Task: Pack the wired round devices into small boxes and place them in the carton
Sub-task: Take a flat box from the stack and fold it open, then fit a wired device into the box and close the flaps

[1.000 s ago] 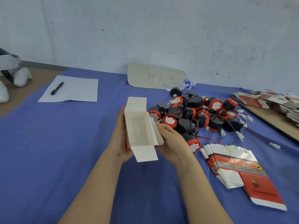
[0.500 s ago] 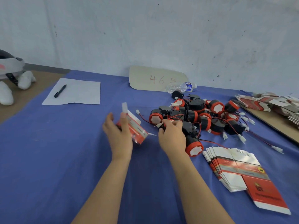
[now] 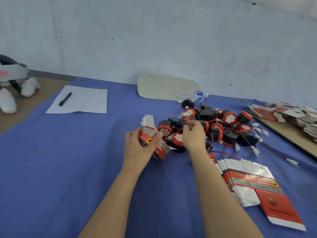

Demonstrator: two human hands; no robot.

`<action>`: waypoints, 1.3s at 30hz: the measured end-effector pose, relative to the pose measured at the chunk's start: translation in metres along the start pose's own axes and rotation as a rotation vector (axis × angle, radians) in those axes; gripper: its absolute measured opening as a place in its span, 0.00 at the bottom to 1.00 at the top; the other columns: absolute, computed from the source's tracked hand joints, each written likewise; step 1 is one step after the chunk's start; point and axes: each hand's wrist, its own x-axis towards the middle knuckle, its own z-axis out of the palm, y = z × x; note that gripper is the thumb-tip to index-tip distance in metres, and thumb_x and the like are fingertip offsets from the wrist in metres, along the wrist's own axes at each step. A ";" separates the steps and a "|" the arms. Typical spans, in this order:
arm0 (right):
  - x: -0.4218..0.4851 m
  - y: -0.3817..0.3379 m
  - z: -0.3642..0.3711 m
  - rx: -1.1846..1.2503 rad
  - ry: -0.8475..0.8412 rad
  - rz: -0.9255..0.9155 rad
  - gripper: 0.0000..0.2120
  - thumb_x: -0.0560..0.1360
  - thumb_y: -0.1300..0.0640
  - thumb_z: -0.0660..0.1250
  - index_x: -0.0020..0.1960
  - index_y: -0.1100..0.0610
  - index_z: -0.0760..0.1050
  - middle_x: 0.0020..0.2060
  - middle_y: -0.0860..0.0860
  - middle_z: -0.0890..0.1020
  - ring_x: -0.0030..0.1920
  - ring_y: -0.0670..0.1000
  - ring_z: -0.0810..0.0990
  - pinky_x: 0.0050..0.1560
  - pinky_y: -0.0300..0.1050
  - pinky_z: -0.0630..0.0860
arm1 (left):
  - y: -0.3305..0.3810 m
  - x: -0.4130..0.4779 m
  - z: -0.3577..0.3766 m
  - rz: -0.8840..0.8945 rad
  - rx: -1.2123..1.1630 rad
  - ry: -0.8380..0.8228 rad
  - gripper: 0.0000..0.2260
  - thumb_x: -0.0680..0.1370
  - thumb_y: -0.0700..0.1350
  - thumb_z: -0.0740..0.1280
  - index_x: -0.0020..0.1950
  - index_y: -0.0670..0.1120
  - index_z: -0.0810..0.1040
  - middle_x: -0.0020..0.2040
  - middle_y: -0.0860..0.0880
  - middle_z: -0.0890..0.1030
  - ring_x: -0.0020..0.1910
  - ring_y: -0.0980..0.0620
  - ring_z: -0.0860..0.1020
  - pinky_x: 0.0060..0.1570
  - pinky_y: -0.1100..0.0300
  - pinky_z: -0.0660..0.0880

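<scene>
I see my left hand [image 3: 137, 150] gripping the red-and-white small box [image 3: 162, 150], flap up. My right hand [image 3: 193, 136] curls among black, red-capped round devices [image 3: 228, 117]; whether it holds anything I cannot tell.

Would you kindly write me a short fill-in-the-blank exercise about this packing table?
The left hand grips a small red and white ___. The pen lies on a sheet of ___. The water bottle lies on its ___. The beige card bears the digits ___.
Missing words: box, paper, side, 46.
</scene>
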 end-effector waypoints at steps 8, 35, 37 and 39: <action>-0.014 -0.066 -0.044 0.639 0.065 -0.290 0.16 0.79 0.65 0.56 0.45 0.52 0.80 0.35 0.46 0.79 0.35 0.39 0.76 0.41 0.31 0.75 | -0.001 0.004 -0.003 -0.058 -0.221 -0.131 0.19 0.69 0.54 0.74 0.56 0.54 0.71 0.50 0.58 0.77 0.44 0.68 0.78 0.36 0.76 0.71; -0.034 -0.021 0.017 -0.278 -0.123 -0.541 0.13 0.81 0.51 0.58 0.48 0.59 0.76 0.40 0.54 0.81 0.43 0.56 0.77 0.44 0.52 0.72 | -0.013 0.004 -0.010 0.003 0.584 -0.345 0.19 0.70 0.59 0.72 0.56 0.53 0.77 0.51 0.52 0.82 0.55 0.49 0.77 0.58 0.52 0.71; -0.032 -0.016 0.015 -0.255 -0.300 -0.467 0.17 0.80 0.44 0.56 0.48 0.55 0.76 0.38 0.47 0.80 0.43 0.52 0.77 0.41 0.45 0.71 | -0.013 0.004 -0.010 0.007 0.585 -0.333 0.19 0.70 0.59 0.72 0.57 0.52 0.77 0.52 0.52 0.82 0.55 0.48 0.77 0.59 0.51 0.71; -0.029 -0.008 0.011 -0.281 -0.480 -0.403 0.20 0.77 0.38 0.58 0.59 0.49 0.75 0.46 0.42 0.78 0.50 0.47 0.76 0.46 0.38 0.68 | -0.013 0.005 -0.009 0.014 0.598 -0.331 0.20 0.70 0.59 0.72 0.57 0.52 0.76 0.52 0.52 0.82 0.55 0.48 0.77 0.59 0.51 0.72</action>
